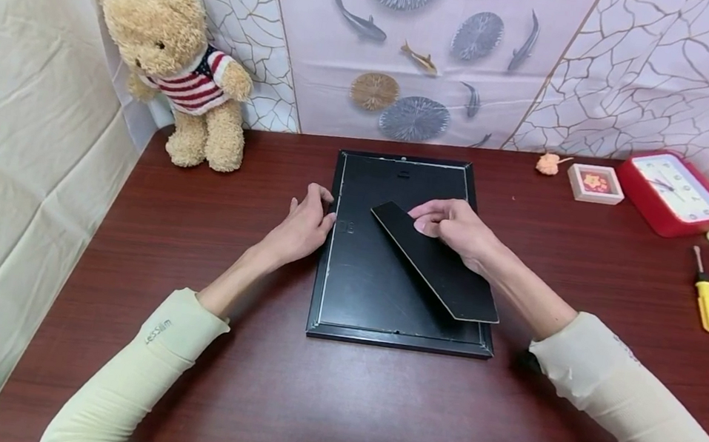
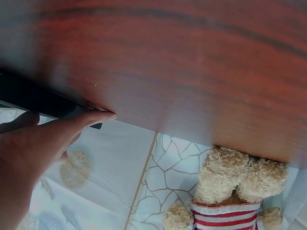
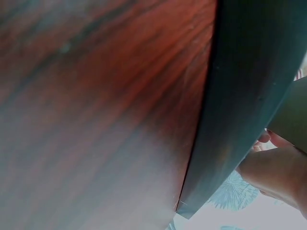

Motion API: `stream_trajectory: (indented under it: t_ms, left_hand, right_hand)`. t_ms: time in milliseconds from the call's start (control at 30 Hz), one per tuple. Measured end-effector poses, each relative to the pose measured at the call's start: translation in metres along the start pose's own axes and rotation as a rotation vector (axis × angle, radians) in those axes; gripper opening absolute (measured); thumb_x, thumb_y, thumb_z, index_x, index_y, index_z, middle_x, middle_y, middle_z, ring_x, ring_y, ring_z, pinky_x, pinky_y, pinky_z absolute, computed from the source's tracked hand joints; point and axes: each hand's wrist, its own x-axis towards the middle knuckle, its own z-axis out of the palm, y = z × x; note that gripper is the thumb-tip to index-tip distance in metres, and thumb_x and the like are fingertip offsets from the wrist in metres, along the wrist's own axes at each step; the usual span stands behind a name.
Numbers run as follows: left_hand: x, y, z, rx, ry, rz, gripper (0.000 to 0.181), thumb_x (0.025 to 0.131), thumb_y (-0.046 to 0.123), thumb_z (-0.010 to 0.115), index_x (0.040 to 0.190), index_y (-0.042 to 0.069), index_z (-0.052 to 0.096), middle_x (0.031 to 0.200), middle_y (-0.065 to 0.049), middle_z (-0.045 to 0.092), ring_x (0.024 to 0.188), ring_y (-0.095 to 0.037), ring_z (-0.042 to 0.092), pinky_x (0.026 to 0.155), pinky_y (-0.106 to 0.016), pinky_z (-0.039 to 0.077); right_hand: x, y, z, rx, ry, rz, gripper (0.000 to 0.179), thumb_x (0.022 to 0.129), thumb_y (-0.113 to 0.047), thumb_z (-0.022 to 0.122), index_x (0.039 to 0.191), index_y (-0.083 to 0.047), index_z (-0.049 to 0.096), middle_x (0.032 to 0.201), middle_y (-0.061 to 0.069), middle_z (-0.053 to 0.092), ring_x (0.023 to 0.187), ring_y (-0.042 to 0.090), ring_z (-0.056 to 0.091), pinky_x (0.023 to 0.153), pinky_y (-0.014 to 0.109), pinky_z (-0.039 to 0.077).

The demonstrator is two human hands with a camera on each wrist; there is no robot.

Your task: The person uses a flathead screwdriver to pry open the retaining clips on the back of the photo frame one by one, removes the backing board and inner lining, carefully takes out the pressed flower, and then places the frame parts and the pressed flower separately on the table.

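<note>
As the head view shows, your left hand (image 1: pixel 307 226) touches the side of the frame (image 1: pixel 350 280), back up on the table (image 1: pixel 382 419), while your right hand (image 1: pixel 456 227) pinches the flap (image 1: pixel 442 270), probably light and stiff, best held by its edges. Your left-wrist view has the teddy bear (image 2: pixel 218 177) well out of the way; your right-wrist view shows the frame's smooth, perhaps slippery rim (image 3: pixel 237 100).

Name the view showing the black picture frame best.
The head view, showing the black picture frame nearly whole, back up. The left wrist catches only part of one edge; the right wrist, one side up close.
</note>
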Motion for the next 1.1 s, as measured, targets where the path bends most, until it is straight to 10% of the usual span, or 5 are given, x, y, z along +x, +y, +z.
stream_trajectory:
  t_ms: [267, 367, 500, 733, 1100]
  left_hand:
    - [-0.015, 0.032, -0.017, -0.046, 0.041, -0.042, 0.027, 0.112, 0.005, 0.057, 0.136, -0.006, 0.061, 0.159, -0.028, 0.055, 0.143, -0.037, 0.059, 0.131, -0.057, 0.032]
    - [-0.023, 0.047, -0.026, -0.069, 0.041, -0.108, 0.03, 0.111, 0.003, 0.058, 0.139, -0.005, 0.067, 0.168, -0.027, 0.047, 0.127, -0.037, 0.068, 0.105, -0.039, 0.05]
    - [-0.027, 0.056, -0.033, -0.119, 0.032, -0.171, 0.032, 0.11, 0.001, 0.056, 0.138, -0.004, 0.072, 0.168, -0.025, 0.048, 0.125, -0.037, 0.069, 0.083, -0.033, 0.044]
    - [-0.03, 0.064, -0.045, -0.434, -0.025, -0.348, 0.037, 0.11, 0.001, 0.052, 0.142, -0.005, 0.07, 0.182, -0.019, 0.021, 0.172, -0.029, 0.014, 0.135, -0.042, 0.023]
    - [-0.021, 0.057, -0.041, -0.463, -0.009, -0.371, 0.034, 0.111, 0.011, 0.061, 0.133, -0.011, 0.072, 0.185, -0.019, 0.006, 0.173, -0.032, 0.002, 0.139, -0.045, 0.004]
  right_hand:
    - [0.0, 0.001, 0.0, 0.002, -0.002, 0.013, 0.039, 0.107, -0.001, 0.059, 0.144, 0.013, 0.059, 0.094, -0.01, 0.07, 0.099, 0.01, 0.057, 0.094, 0.02, 0.044]
    - [0.0, 0.001, 0.001, 0.004, -0.002, 0.015, 0.039, 0.108, -0.001, 0.059, 0.144, 0.012, 0.059, 0.094, -0.01, 0.07, 0.098, 0.01, 0.057, 0.094, 0.021, 0.044]
    - [0.0, 0.001, 0.001, 0.009, 0.001, 0.015, 0.039, 0.108, -0.002, 0.06, 0.144, 0.012, 0.06, 0.093, -0.01, 0.07, 0.097, 0.01, 0.057, 0.092, 0.02, 0.045]
    - [0.001, 0.001, 0.001, 0.022, 0.002, 0.014, 0.039, 0.107, -0.001, 0.059, 0.143, 0.012, 0.06, 0.091, -0.011, 0.068, 0.095, 0.009, 0.057, 0.091, 0.021, 0.044]
    - [0.0, 0.001, 0.003, -0.084, -0.001, -0.047, 0.034, 0.105, 0.001, 0.059, 0.137, 0.013, 0.062, 0.098, 0.001, 0.071, 0.094, 0.013, 0.058, 0.087, 0.023, 0.045]
